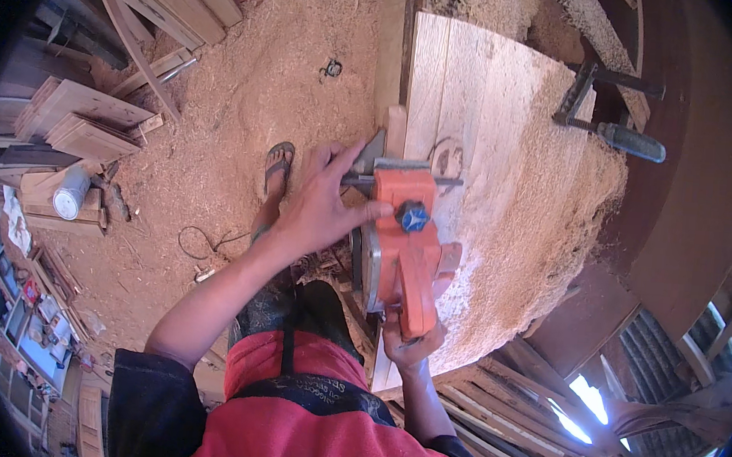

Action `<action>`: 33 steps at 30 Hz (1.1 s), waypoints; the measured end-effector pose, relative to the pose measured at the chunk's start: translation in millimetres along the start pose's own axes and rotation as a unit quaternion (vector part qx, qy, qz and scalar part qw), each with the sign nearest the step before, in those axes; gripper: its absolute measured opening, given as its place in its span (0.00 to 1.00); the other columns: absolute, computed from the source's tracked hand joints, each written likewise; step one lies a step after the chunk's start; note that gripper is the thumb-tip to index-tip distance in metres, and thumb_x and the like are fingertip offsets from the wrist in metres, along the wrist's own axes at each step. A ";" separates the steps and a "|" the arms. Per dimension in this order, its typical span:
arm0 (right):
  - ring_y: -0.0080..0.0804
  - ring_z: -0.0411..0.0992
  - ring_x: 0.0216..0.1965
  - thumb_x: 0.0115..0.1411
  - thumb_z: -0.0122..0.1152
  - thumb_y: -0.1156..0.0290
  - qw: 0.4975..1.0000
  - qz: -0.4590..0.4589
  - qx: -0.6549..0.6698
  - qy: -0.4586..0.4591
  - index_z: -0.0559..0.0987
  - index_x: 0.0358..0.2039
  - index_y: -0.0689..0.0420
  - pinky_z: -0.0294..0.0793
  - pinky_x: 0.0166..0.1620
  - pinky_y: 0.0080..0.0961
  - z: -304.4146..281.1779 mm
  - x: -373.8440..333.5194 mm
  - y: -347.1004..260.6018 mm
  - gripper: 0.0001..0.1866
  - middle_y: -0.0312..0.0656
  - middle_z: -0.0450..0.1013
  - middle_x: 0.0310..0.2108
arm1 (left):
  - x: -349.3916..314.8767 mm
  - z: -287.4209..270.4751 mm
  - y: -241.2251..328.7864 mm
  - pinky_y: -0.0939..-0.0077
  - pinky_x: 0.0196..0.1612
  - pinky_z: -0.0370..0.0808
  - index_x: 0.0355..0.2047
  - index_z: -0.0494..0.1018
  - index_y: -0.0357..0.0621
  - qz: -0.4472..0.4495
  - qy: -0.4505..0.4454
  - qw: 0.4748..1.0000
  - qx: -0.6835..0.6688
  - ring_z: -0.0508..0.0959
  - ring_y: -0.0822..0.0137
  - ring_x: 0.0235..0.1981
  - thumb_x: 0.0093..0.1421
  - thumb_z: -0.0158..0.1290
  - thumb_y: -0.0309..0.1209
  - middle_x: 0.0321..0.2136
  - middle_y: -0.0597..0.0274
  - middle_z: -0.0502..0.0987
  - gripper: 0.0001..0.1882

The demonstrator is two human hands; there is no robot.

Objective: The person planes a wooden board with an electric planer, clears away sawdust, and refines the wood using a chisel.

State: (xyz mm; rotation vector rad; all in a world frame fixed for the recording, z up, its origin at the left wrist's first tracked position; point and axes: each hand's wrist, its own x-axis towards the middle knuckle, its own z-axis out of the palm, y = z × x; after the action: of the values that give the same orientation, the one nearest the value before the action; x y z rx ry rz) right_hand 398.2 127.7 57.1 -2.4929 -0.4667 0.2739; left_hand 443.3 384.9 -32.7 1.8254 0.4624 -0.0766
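Observation:
An orange electric planer (401,247) with a blue-and-black front knob sits at the left edge of a pale wooden panel (471,91). My right hand (413,346) is wrapped round its rear handle. Alongside the planer's front, my left hand (323,204) rests with the thumb on the orange body and the fingers reaching over the metal side fence (374,150). A narrow wood strip (395,132) stands just ahead of the planer. The planer's underside is hidden.
Wood shavings (547,225) cover much of the panel's right side. A clamp (576,97) grips the panel's far right. Stacked boards (82,116) and a white can (70,197) lie to the left, on a shavings-strewn floor (220,114). Long timbers (497,419) lie at lower right.

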 end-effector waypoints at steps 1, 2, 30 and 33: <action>0.42 0.73 0.18 0.44 0.69 0.68 1.000 -0.001 -0.001 0.000 0.77 0.28 0.60 0.72 0.24 0.33 2.4 19.4 -7.5 0.13 0.44 0.71 0.21 | 14.3 -5.5 -2.9 0.62 0.56 0.67 0.63 0.64 0.35 0.018 0.016 1.000 0.017 0.69 0.52 0.51 0.48 0.70 0.50 0.47 0.47 0.67 0.49; 0.42 0.73 0.19 0.44 0.69 0.68 1.000 -0.005 0.010 0.002 0.77 0.29 0.60 0.73 0.24 0.33 5.3 38.5 -14.1 0.13 0.44 0.72 0.21 | 29.9 -12.5 -2.7 0.63 0.57 0.67 0.62 0.65 0.35 0.028 0.031 0.999 0.015 0.69 0.52 0.51 0.48 0.70 0.50 0.47 0.47 0.68 0.48; 0.43 0.77 0.26 0.54 0.70 0.64 0.992 -0.052 -0.015 0.113 0.80 0.39 0.60 0.76 0.33 0.37 14.8 140.5 -60.8 0.16 0.47 0.78 0.26 | 124.1 -46.8 -10.8 0.60 0.50 0.72 0.57 0.73 0.40 0.168 0.093 0.981 0.034 0.77 0.56 0.44 0.49 0.66 0.56 0.42 0.47 0.79 0.42; 0.40 0.79 0.25 0.54 0.66 0.67 0.997 0.073 0.041 -0.005 0.82 0.37 0.60 0.77 0.31 0.32 -8.5 32.3 -40.0 0.12 0.46 0.78 0.24 | 1.2 -1.9 3.0 0.53 0.61 0.63 0.65 0.64 0.40 0.020 0.027 0.999 -0.024 0.64 0.44 0.56 0.49 0.66 0.53 0.51 0.42 0.63 0.48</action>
State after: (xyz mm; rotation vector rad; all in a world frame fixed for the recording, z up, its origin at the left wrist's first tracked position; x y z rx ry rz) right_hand 419.6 166.7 84.3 -2.4504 -0.2720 0.3548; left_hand 445.0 386.3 -29.7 1.7915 0.4616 0.0118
